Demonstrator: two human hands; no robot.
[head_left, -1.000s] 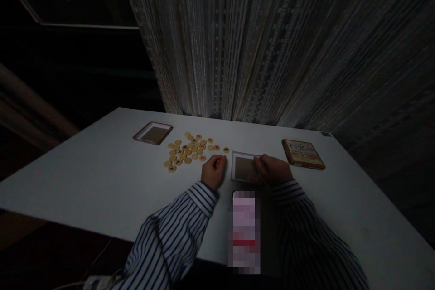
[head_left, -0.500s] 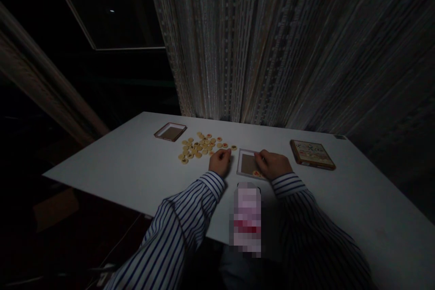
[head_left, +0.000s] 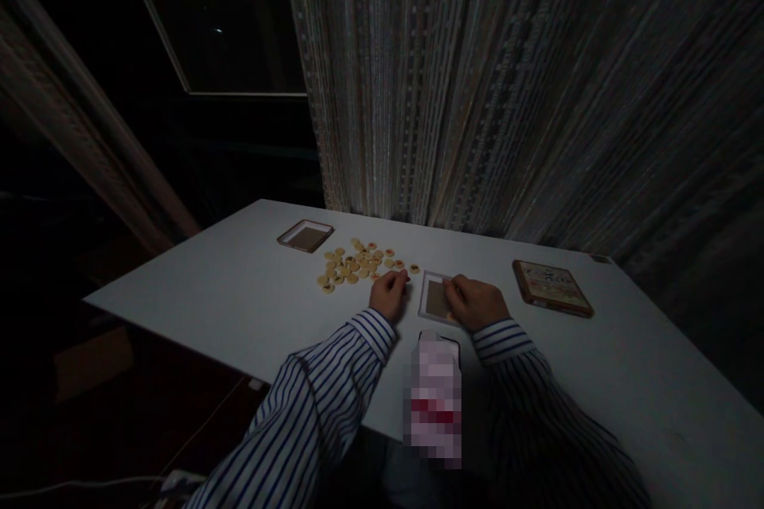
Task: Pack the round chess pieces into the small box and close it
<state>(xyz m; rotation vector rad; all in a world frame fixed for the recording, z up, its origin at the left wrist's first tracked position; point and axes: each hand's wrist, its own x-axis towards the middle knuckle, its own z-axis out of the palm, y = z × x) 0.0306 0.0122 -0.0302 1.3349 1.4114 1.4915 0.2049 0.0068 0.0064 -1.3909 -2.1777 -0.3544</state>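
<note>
Several round wooden pieces (head_left: 352,262), some with red or dark marks, lie loosely on the white table (head_left: 239,286). Just to their right and nearer me, my left hand (head_left: 390,294) rests with its fingers curled closed; what it may hold is hidden. My right hand (head_left: 474,301) is closed too, over the right part of a small shallow tray (head_left: 438,298) with a pale rim and brown floor. Its fingertips hide whatever may be between them. A bit of a piece shows at the tray's near edge, beside my right hand.
An open box part (head_left: 306,237) sits at the back left. A flat box with a picture lid (head_left: 552,286) lies at the right. A blurred pinkish object (head_left: 438,398) is at the near edge. Curtains (head_left: 418,79) hang behind the table.
The view has shifted slightly. My right hand has moved a little left over the tray, covering more of the piece at its near edge. My left hand stays closed.
</note>
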